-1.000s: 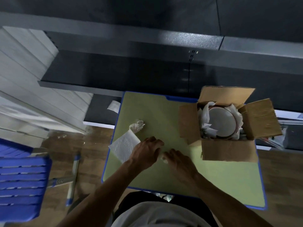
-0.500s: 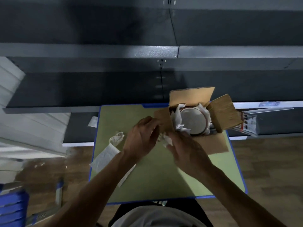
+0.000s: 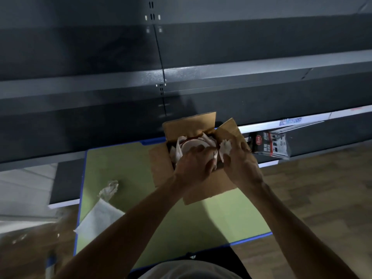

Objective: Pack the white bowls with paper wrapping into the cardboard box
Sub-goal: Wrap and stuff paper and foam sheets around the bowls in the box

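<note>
An open cardboard box stands at the far right of the green table, flaps spread out. Inside it lies a white bowl with white paper tucked around it. My left hand rests over the bowl's near rim, fingers spread and pressing down inside the box. My right hand pinches a crumpled wad of white paper at the box's right inner side. Much of the bowl is hidden under my left hand.
A crumpled paper ball and a flat white paper sheet lie at the table's left edge. Dark metal shelving runs behind the table. A packaged item sits on the low shelf to the right. Wooden floor surrounds the table.
Both hands moved from the table's middle up into the box, the right one carrying the paper wad. The camera tilted up and shifted right.
</note>
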The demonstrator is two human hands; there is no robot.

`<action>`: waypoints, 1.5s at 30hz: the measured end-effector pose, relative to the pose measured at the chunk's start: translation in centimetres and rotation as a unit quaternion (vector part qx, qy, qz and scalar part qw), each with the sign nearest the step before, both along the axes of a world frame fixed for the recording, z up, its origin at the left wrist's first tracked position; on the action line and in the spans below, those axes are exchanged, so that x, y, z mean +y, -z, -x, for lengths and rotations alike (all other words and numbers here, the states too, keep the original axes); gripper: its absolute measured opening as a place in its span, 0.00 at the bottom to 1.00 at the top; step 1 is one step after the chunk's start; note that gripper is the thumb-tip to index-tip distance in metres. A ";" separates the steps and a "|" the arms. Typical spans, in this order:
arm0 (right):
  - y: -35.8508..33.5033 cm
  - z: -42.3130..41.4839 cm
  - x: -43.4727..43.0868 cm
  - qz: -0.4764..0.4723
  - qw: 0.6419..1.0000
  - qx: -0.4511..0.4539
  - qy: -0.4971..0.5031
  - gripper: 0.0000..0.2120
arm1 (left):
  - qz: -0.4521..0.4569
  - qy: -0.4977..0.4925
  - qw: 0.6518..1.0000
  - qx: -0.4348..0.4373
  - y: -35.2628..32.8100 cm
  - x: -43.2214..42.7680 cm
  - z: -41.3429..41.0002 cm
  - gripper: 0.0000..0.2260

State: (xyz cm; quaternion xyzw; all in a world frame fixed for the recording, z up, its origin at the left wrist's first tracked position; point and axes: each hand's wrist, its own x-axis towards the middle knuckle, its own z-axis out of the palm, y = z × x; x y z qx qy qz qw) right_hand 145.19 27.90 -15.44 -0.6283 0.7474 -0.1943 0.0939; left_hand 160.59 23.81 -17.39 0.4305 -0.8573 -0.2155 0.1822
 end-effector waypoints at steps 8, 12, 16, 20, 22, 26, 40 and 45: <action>1.1 0.5 -1.6 -0.063 0.998 -0.019 -0.016 0.14 | 0.005 -0.053 0.998 -0.032 1.6 0.6 2.2 0.14; 0.5 0.3 -1.0 -0.079 0.994 0.042 -0.064 0.18 | -0.005 -0.091 0.996 0.002 2.1 0.6 2.4 0.08; 0.1 0.5 0.2 -0.101 0.991 0.007 -0.093 0.17 | -0.021 -0.129 0.991 0.018 2.5 0.8 2.3 0.12; 1.6 0.7 0.4 -0.034 0.996 0.016 -0.080 0.12 | -0.022 -0.132 0.990 0.033 3.0 1.0 2.7 0.11; 1.5 0.4 0.3 -0.028 0.992 0.091 -0.079 0.11 | -0.009 -0.132 0.991 0.030 3.3 1.3 2.8 0.10; 0.8 0.5 -0.1 -0.020 0.983 0.169 -0.076 0.12 | 0.016 -0.151 0.988 0.036 3.6 2.1 3.0 0.14; 1.4 1.7 2.7 -0.014 0.960 0.185 -0.208 0.12 | 0.011 -0.138 0.990 0.016 2.8 1.6 3.5 0.14; 2.1 2.7 2.8 -0.057 0.965 0.115 -0.229 0.10 | -0.014 -0.125 0.992 0.012 2.0 0.6 4.0 0.21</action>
